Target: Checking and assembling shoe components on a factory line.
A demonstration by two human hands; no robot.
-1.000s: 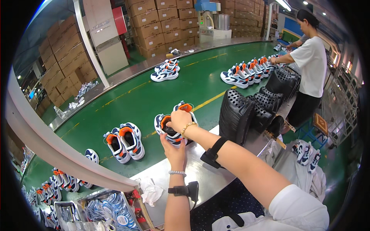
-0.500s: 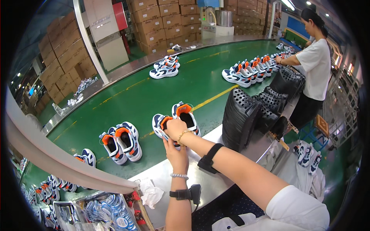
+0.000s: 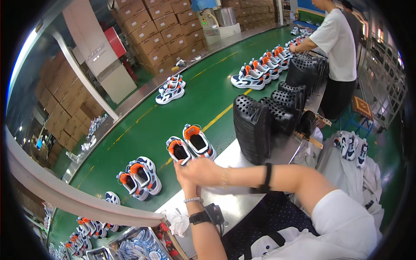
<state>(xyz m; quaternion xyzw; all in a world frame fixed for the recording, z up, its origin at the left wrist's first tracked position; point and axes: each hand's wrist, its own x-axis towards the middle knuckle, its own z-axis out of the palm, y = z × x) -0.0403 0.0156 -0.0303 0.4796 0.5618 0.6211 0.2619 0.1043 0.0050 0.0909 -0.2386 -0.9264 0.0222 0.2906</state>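
A white, navy and orange sneaker sits at the near edge of the green surface, heel away from me and its opening bare. My left hand grips its near, toe end; most of those fingers are hidden. Across the left wrist comes my right hand, smeared by motion, and its fingers cannot be made out. It lies just nearer me than the shoe. Close on the right stands the matching sneaker, which neither hand visibly touches. Another pair of sneakers rests to the left.
Black perforated shoe forms stand along the right edge. Behind them, a co-worker reaches toward a row of sneakers. A further pair sits mid-surface. Lower left, a tray holds blue-white pieces; a pale post crosses there.
My right hand has come out of the left sneaker's opening and back toward me, over the left wrist. The left hand stays at the shoe. The view has shifted and tilted.
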